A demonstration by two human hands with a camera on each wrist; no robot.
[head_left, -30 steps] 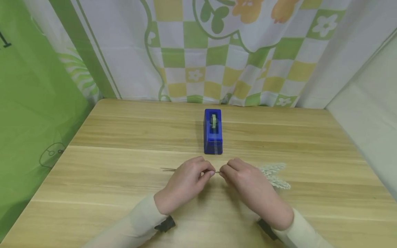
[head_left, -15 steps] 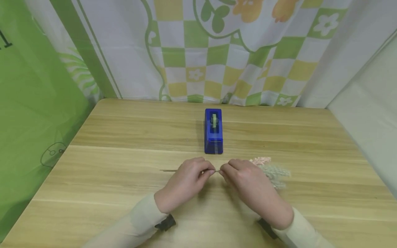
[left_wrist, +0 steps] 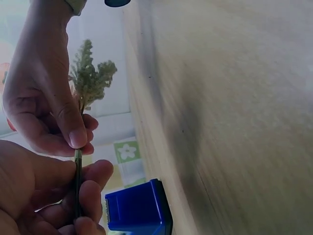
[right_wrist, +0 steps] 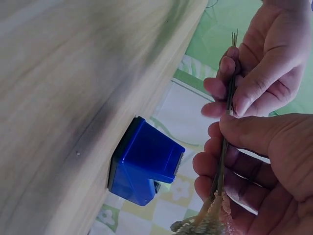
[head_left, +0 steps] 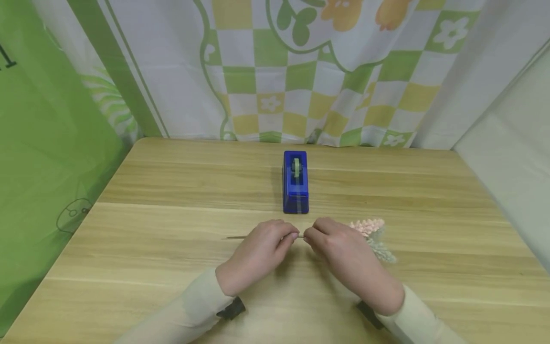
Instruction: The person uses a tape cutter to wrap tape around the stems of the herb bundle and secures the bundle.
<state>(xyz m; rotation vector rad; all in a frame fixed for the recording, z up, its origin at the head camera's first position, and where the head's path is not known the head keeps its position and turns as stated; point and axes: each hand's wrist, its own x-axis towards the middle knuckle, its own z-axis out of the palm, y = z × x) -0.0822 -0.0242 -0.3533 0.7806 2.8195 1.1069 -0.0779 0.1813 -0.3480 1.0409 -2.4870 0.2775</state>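
A thin bunch of flower stems runs sideways between both hands, held above the table. My left hand pinches the stems between thumb and fingers, their bare ends sticking out to the left. Close beside it, my right hand pinches the same stems nearer the flower heads. Pink flower heads and pale green flower heads show past the right hand. A shiny band, like clear tape, wraps the stems where the fingertips nearly meet. In the right wrist view the stems cross the right palm.
A blue tape dispenser stands on the wooden table just beyond the hands, its toothed cutter visible in the right wrist view. A checked curtain hangs behind the table. Green cloth hangs at the left.
The bunch has turned about its stems: pink flower heads have come up into view behind the right hand, and the green ones have shifted. Both hands keep nearly the same place.
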